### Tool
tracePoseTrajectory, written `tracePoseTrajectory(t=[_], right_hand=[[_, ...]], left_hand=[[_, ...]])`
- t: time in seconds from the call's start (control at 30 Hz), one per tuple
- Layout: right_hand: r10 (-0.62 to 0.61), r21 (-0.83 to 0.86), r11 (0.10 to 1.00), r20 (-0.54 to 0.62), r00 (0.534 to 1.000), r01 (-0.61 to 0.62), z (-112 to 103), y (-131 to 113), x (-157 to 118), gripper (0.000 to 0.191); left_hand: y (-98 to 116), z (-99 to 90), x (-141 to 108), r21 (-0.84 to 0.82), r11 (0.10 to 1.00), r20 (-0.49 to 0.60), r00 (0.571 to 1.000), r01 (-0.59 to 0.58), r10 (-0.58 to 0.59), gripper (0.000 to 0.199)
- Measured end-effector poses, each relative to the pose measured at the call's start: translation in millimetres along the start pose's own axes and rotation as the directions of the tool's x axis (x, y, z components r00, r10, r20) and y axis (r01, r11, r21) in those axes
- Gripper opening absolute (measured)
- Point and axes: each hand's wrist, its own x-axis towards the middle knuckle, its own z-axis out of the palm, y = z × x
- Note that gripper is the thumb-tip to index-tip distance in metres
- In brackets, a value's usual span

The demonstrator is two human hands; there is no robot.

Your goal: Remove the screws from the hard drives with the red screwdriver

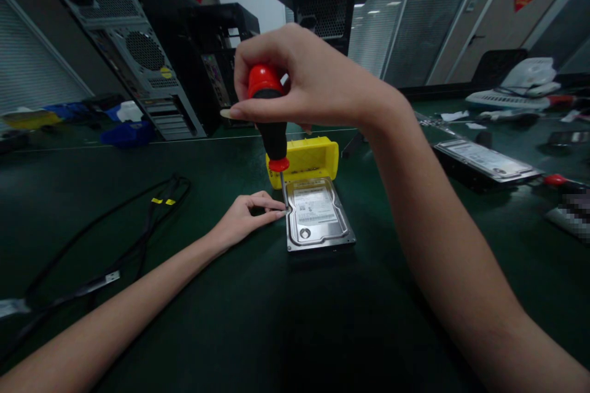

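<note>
A silver hard drive [318, 209] with a white label lies flat on the dark green table. My right hand [299, 80] is wrapped round the handle of a red and black screwdriver [275, 138]. The screwdriver stands nearly upright, its metal shaft reaching down to the drive's left edge. At that same edge my left hand [251, 212] pinches with thumb and fingers close to the screwdriver's tip; what sits between the fingertips is too small to make out. Just behind the drive is a yellow plastic bin [329, 156] with small dark bits in it.
Black cables [147, 227] with a USB plug [110, 277] lie at left. Computer cases [138, 43] stand at the back. To the right are another hard drive [488, 158] and a second red-handled tool [555, 180]. A blue bin [126, 134] sits far left.
</note>
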Motion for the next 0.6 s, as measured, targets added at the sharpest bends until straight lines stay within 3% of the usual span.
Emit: tracePoseTrajectory(t=[0.27,0.43,0.6], right_hand=[[0.011,-0.006,1.0,-0.007,1.0,-0.011,-1.4,-1.7,1.5,0.077],[0.004,-0.018,1.0,-0.002,1.0,-0.005,-1.8,-0.9,1.3,0.069],[0.016,-0.026,1.0,0.007,1.0,-0.016,-0.7,-0.5,1.1,0.047]], left_hand=[[-0.9,1.4,-0.2,-0.001,1.0,-0.015,1.0,-0.009,0.009,0.021],[-0.2,2.1,-0.3,0.003,1.0,-0.022,1.0,-0.009,0.009,0.019],[0.5,2.2,-0.5,0.012,1.0,-0.033,0.999,-0.003,0.003,0.019]])
